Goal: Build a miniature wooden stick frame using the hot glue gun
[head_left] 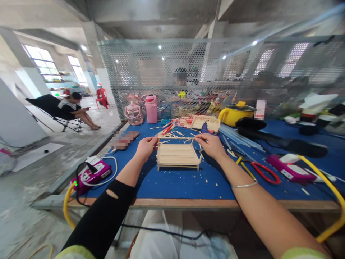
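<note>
A small bed-like frame built from pale wooden sticks [178, 154] stands on short legs on the blue tabletop in front of me. Across its far side runs a thin wooden stick [176, 138]. My left hand [147, 148] pinches the left end of this stick, and my right hand [211, 144] pinches the right end. Whether the stick rests on the frame's posts or is just above them, I cannot tell. Behind my right hand lies a dark blue object [205, 128], partly hidden.
Loose sticks [185, 121] and a second stick model [206, 123] lie farther back. Red-handled pliers [265, 173] and clear glue sticks [239, 136] are to the right. Purple power strips [93, 174] flank the work area. A pink bottle [151, 109] and yellow pot [237, 114] stand near the mesh screen [151, 64].
</note>
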`<action>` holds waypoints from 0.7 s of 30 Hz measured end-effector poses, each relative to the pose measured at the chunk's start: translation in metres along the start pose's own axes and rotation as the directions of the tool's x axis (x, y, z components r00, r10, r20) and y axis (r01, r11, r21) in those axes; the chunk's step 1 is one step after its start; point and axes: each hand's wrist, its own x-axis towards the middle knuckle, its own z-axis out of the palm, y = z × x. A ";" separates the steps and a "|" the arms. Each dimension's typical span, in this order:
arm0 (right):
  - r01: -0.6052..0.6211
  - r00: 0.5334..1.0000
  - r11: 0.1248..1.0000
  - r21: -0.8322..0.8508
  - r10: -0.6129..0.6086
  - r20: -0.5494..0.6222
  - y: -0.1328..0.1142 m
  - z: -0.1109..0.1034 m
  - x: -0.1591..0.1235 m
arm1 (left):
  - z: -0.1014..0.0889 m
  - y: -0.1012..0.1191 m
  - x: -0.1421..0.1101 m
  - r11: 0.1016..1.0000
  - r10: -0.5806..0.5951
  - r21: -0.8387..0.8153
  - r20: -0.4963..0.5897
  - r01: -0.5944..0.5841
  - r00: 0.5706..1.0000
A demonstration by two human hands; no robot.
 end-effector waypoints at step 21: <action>0.090 0.995 0.995 -0.048 -0.088 0.037 -0.002 0.002 0.003 | 0.001 -0.001 0.001 0.993 0.041 0.108 -0.011 -0.040 0.999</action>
